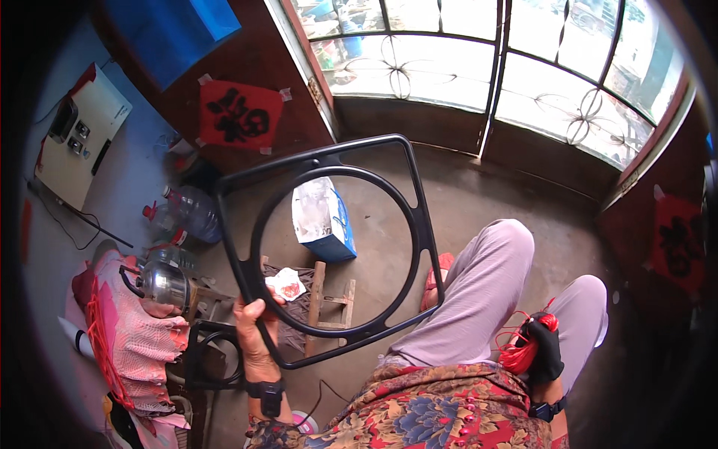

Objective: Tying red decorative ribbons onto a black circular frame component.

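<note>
Held up at frame centre: black frame (336,247) with inner ring, gripped at its lower left edge by the left hand (254,333), fingers clamped round the bar. At lower right, right hand (544,346) in a black glove, closed on a bundle of red cord (520,350) resting on the knee. Seen through the ring: blue-and-white box (323,221) on the concrete floor, contents unclear. Below it, small wooden stool (329,303). At left, metal kettle (161,283), clear plastic bottle (191,209), second black frame (213,355).
</note>
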`<state>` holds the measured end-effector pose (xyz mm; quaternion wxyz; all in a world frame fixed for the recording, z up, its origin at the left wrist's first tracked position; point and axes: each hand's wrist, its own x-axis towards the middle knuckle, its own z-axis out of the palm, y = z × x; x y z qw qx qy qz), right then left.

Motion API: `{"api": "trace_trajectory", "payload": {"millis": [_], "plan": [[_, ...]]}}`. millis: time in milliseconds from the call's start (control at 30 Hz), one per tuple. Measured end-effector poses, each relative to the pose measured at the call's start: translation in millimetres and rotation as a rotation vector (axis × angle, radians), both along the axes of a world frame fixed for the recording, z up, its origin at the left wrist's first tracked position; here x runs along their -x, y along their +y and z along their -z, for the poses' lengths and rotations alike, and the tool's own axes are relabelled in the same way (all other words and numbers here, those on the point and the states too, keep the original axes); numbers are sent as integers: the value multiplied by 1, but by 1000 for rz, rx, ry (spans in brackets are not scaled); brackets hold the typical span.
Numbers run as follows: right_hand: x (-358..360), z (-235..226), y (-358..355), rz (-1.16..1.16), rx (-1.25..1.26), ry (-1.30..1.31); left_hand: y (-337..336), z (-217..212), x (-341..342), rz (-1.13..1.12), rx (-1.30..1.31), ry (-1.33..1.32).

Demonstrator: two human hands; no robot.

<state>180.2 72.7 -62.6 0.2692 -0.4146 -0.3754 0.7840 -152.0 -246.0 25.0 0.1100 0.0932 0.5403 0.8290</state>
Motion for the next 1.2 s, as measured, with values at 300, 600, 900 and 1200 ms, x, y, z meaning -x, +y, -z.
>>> {"api": "trace_trajectory", "payload": {"millis": [300, 600, 900, 1200], "plan": [[-4, -7, 1, -12, 74, 63, 4, -18, 27, 75, -90, -8], [0, -22, 0, 35, 227, 163, 80, 47, -44, 367, -67, -378], [-17, -42, 4, 161, 188, 173, 77, 53, -42, 775, 902, -68], [5, -55, -6, -14, 146, 134, 148, 20, -106, 1079, 718, 925]]}}
